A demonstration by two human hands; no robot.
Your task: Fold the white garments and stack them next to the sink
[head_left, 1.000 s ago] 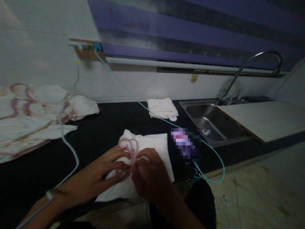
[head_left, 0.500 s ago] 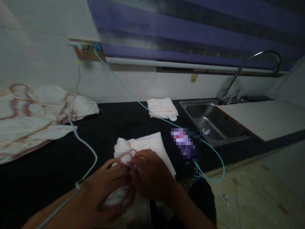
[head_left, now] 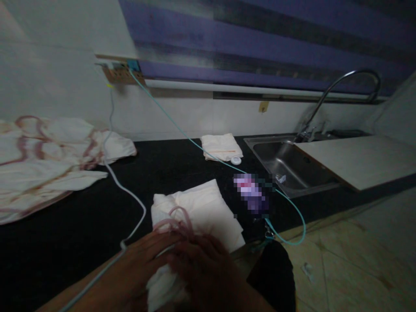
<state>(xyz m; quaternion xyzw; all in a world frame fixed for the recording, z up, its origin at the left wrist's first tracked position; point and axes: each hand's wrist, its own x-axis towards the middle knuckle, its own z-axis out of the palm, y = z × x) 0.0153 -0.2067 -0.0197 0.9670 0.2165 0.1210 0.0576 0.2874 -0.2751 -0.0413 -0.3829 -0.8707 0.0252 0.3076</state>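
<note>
A folded white cloth (head_left: 204, 201) with thin pink ties or trim lies on the dark counter in front of me. My left hand (head_left: 147, 255) rests over its near left part, fingers bent across the fabric and thumb hidden. Close beside it, my right hand (head_left: 208, 264) bears on the near part of the same cloth, its fingertips next to the left ones. Pink loops (head_left: 182, 219) stick out just beyond my fingers. Between and below the hands, some white fabric bulges toward me. Both hands are dim and slightly blurred.
A rumpled white and pink-brown cloth (head_left: 58, 147) covers the counter's left. Another folded cloth (head_left: 221, 145) sits near the wall beside a round white object (head_left: 235, 160). A pixelated phone-like object (head_left: 251, 195) lies by a teal cord (head_left: 172, 119). A white cable (head_left: 130, 188) crosses my left arm. A sink (head_left: 289, 164) stands right.
My hands have drawn nearer to me and lower, and the right fingers have come off the pinched pink strip and lie over the cloth. The pink loops now show more clearly.
</note>
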